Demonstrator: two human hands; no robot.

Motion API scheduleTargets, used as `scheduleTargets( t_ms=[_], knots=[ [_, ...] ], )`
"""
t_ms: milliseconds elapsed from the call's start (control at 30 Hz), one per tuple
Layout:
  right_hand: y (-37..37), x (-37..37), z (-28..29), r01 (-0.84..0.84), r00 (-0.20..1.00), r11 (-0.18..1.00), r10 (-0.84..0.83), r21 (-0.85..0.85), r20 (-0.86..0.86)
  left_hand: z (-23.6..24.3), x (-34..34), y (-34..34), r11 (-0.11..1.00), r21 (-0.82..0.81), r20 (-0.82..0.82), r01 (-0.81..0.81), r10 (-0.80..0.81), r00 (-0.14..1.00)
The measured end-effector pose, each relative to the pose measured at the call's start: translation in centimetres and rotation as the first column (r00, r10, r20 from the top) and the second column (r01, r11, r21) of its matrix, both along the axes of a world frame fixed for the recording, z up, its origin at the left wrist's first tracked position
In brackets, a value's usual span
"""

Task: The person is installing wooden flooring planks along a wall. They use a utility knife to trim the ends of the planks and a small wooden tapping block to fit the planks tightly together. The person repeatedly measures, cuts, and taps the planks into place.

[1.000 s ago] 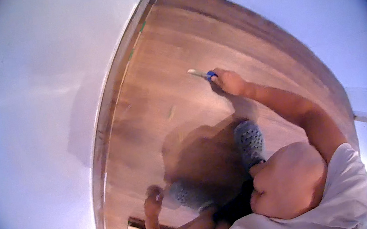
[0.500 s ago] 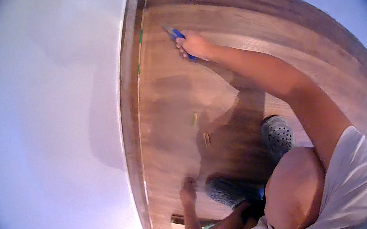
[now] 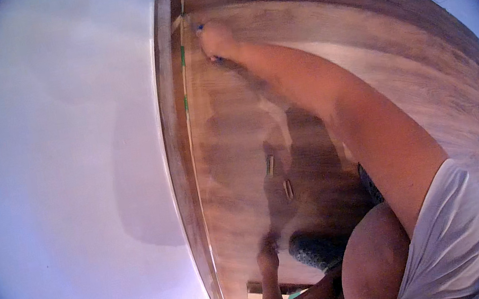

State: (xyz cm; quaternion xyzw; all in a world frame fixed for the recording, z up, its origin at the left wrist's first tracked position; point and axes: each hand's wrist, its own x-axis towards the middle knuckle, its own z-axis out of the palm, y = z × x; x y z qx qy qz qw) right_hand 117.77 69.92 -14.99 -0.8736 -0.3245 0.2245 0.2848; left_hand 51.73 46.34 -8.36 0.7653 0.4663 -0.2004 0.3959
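Observation:
My right hand (image 3: 214, 40) is closed around a blue utility knife (image 3: 200, 28), far off near the top of the wood floor. Most of the knife is hidden by the fingers, and only bits of blue show. It is beside the floor's left edge, where a thin pale strip (image 3: 185, 86) with green sections runs along the brown baseboard (image 3: 172, 110). Lower down, my left hand (image 3: 267, 260) hangs low over the floor in shadow; its fingers are too dark to read. Two small pale slivers (image 3: 270, 165) (image 3: 288, 189) lie between the hands.
A white wall (image 3: 70, 175) rises along the left. A long dark-and-white piece (image 3: 263, 288) lies behind my left forearm. My bent knee (image 3: 373, 259) and a grey perforated clog (image 3: 316, 250) take up the lower middle. Another baseboard curves along the far side.
My right hand has moved farther up and left with the utility knife, closer to the baseboard. The view has shifted, so the slivers and my left hand appear slightly lower and farther right.

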Motion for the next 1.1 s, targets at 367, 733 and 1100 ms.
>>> scheduleTargets(
  t_ms=[367,733,1100],
  knots=[
    [-4.5,-8.6,3.1,0.101,0.973,0.987,-0.072,0.128,-0.217,-4.9,-5.3,-0.9,0.991,0.048,-0.132,0.126,-0.119,0.984],
    [-7.6,-11.7,2.2,0.000,0.944,0.993,0.038,0.114,-0.328,-2.3,-0.7,-1.6,0.990,0.141,0.013,-0.001,0.000,1.000],
    [-12.5,-6.9,4.2,-0.218,0.972,0.976,0.218,-0.011,0.088,-0.6,-0.2,-1.5,0.994,0.097,-0.071,-0.055,0.062,0.996]
  ],
)
